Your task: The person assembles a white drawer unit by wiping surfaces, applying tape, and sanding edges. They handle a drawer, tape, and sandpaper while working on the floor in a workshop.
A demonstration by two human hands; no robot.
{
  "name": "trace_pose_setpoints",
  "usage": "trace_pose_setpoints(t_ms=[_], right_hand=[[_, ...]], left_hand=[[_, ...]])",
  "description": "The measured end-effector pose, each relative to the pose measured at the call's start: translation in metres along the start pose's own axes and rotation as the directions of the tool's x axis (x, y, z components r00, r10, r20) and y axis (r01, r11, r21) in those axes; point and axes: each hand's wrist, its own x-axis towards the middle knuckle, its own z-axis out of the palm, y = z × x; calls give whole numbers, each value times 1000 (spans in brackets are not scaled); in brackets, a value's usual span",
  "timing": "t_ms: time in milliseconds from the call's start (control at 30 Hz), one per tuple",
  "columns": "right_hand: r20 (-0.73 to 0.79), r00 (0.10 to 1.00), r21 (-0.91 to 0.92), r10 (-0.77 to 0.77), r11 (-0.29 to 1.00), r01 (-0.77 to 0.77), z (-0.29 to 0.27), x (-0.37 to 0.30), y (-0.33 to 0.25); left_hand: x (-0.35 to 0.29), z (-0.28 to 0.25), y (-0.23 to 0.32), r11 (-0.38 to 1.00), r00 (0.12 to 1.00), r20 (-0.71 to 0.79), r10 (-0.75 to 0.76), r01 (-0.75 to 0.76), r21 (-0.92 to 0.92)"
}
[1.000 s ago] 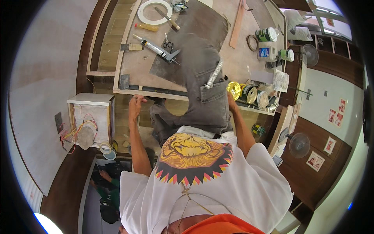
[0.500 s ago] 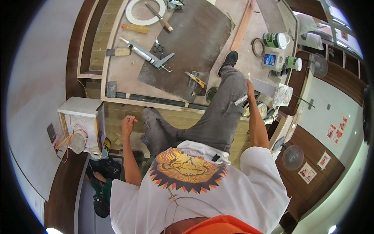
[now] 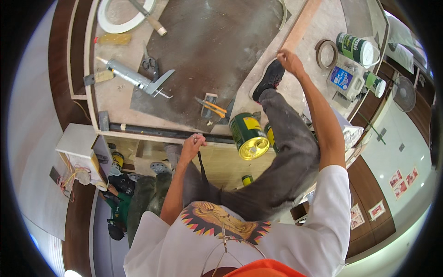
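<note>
My left hand [image 3: 193, 145] is closed at the near edge of the worktable [image 3: 152, 111]. A thin dark strap [image 3: 203, 170] runs down from its fingers toward my trousers. My right hand [image 3: 290, 61] is curled beside the toe of my black shoe [image 3: 269, 78], which rests up on the tabletop. Its fingertips are by the lower end of a long reddish wooden strip [image 3: 299, 28]; whatever they hold, if anything, is hidden. Between my knees and the table edge stands a green and yellow can [image 3: 249, 134] with a shiny gold end.
A caulking gun [image 3: 131, 76], scissors [image 3: 148, 62], orange cutter [image 3: 212, 107] and white tape roll [image 3: 107, 23] lie on the table. A brown roll [image 3: 326, 54], paint bucket [image 3: 354, 48] and white jug [image 3: 346, 82] stand right. A person in green [image 3: 119, 212] crouches lower left.
My body has leaned closer to the table. The left hand has come up to the table edge, with a strap now showing. My right hand has moved from beside my leg to the shoe.
</note>
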Motion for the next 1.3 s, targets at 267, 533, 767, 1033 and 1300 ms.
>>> trace_pose_setpoints(t_ms=[267,533,767,1033,1300], right_hand=[[-231,924,81,304,953,-293,39,170,114],[-42,906,720,422,642,-266,14,188,124],[-4,988,743,152,662,-99,7,113,-51],[461,880,647,-113,722,-246,98,-68,-349],[753,607,638,-254,503,-583,199,-186,-508]], left_hand=[[20,27,-43,984,985,-146,-89,64,-167],[20,30,-55,964,950,-300,-86,3,-265],[10,8,-30,969,972,-235,17,-73,-234],[-9,-93,25,884,804,-517,294,-435,-174],[-92,-215,35,493,864,-439,245,-501,-712]])
